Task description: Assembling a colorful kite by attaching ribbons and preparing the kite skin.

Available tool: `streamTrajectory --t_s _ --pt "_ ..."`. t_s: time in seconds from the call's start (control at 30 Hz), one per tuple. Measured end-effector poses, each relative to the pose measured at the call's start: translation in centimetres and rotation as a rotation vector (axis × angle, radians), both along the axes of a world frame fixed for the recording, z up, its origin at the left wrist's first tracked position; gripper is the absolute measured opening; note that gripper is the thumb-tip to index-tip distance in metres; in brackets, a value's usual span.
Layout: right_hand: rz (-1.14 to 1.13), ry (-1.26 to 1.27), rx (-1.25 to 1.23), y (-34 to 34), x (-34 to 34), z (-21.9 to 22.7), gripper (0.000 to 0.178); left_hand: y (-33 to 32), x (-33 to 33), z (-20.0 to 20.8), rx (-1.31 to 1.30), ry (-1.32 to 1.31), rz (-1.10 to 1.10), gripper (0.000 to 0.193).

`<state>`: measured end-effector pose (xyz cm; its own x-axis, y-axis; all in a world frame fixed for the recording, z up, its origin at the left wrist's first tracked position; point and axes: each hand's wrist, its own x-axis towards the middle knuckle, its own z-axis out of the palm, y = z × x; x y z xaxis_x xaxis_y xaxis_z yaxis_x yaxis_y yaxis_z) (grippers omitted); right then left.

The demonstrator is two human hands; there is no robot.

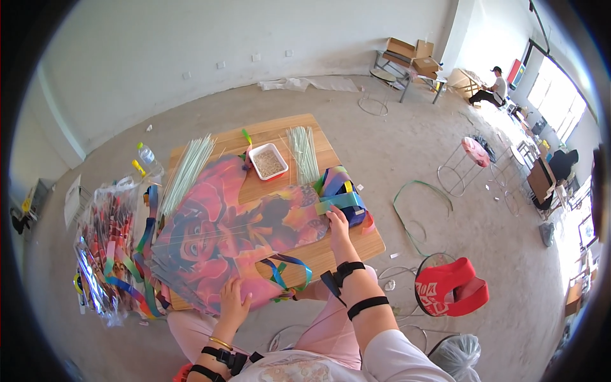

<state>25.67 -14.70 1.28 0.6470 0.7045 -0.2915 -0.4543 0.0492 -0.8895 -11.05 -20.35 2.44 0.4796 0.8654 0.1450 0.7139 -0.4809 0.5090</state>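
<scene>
Printed sheet (237, 230): left hand (234, 303) spread at edge; right hand (339, 223) touching ribbon (345, 201), grip unclear.

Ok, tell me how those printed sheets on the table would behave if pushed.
The printed sheets look thin, so they'd probably bend easily. Their fanned edges at lower left suggest a loose stack that may slide apart. Ribbons lying against them might drag along.
</scene>
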Motion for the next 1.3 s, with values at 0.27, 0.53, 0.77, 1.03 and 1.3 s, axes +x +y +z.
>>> streamTrajectory --t_s 0.27,0.53,0.77,1.03,1.3 --pt "0.043 -0.072 0.142 1.0 0.1 0.2 0.045 -0.1 0.1 0.0 -0.038 -0.018 0.004 0.05" --pt "0.175 0.076 0.358 1.4 2.7 6.1 0.045 -0.1 -0.8 0.0 -0.02 -0.03 0.022 0.05" --pt "0.088 -0.221 0.633 -3.5 10.2 12.2 0.047 -0.1 -1.5 0.6 0.035 -0.061 0.047 0.049" --pt "-0.174 -0.281 0.672 -11.3 22.4 19.6 0.048 -0.3 -1.9 0.2 0.054 -0.04 0.093 0.046" --pt "-0.067 -0.633 0.287 -14.0 31.4 22.7 0.047 -0.2 -1.5 0.8 0.04 -0.128 0.06 0.044"
